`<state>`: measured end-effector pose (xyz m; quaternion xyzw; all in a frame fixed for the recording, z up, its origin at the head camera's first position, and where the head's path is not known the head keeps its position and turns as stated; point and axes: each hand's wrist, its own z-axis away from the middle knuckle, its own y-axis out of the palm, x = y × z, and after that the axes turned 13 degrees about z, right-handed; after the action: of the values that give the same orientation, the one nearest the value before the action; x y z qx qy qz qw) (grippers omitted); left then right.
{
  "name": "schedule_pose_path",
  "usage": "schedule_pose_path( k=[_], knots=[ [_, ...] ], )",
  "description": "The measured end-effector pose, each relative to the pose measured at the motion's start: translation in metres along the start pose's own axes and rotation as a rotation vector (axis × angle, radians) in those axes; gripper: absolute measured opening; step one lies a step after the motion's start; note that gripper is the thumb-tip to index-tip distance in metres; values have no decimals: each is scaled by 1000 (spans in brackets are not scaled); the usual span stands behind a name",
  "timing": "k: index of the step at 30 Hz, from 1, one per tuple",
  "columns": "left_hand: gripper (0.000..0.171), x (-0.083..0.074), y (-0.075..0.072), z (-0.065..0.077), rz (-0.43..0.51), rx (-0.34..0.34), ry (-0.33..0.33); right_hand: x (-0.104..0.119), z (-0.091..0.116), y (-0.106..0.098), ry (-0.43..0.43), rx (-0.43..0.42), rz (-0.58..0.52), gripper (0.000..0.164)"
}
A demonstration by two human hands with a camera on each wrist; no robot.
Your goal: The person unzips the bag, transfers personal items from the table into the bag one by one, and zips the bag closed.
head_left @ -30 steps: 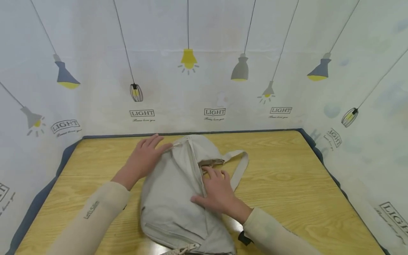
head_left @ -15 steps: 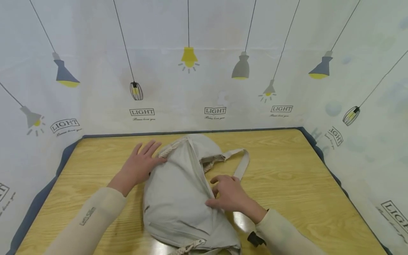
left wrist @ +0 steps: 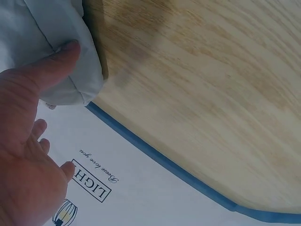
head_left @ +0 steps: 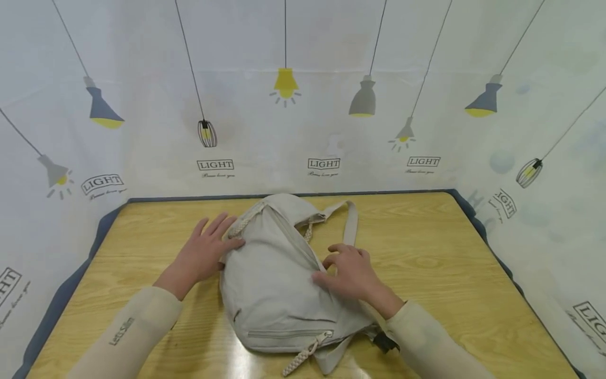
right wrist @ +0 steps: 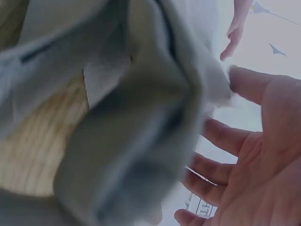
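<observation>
A light grey-beige backpack [head_left: 274,273] lies on the wooden table, its front face up. A long zipper [head_left: 295,234] runs diagonally over it, and a braided pull [head_left: 303,360] hangs from the front-pocket zipper. My left hand [head_left: 201,250] is at the bag's upper left side, fingers spread and thumb on the fabric; in the left wrist view the thumb [left wrist: 61,59] lies against a corner of the bag. My right hand [head_left: 352,271] is at the bag's right side, thumb and loosely bent fingers by the long zipper. In the right wrist view blurred fabric [right wrist: 136,122] stands before its fingers.
A beige strap [head_left: 350,226] loops out from the bag's upper right onto the table [head_left: 426,263]. A dark item [head_left: 384,342] shows below the right sleeve. White sheets [head_left: 255,131] printed with lamps wall off the back and sides, along a dark blue edge [head_left: 379,192].
The backpack has turned, its lower end swinging right and its pocket zipper coming into fuller view. The right hand moved right and off the side opening; the left hand slid slightly down and left.
</observation>
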<state>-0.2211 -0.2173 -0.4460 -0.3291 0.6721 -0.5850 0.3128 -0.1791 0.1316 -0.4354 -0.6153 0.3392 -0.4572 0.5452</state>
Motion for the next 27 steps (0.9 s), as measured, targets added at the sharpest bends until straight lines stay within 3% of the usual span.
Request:
schedule_pose_path(
  k=[5,10,17,21,27],
  knots=[
    [98,-3,-1,-2,6,4,66,-17,0,-10,53,-12,-20,46],
    [88,-8,-2,-3,12,26,136,-56,5,-10,140,-29,3,57],
    [80,-8,-3,-1,43,82,152,-108,14,-1,247,-15,8,69],
    [77,-8,-4,-1,46,106,154,-125,19,-3,281,-3,-5,73],
    [86,-8,-2,3,82,128,158,-137,23,-9,318,30,-11,76]
  ],
)
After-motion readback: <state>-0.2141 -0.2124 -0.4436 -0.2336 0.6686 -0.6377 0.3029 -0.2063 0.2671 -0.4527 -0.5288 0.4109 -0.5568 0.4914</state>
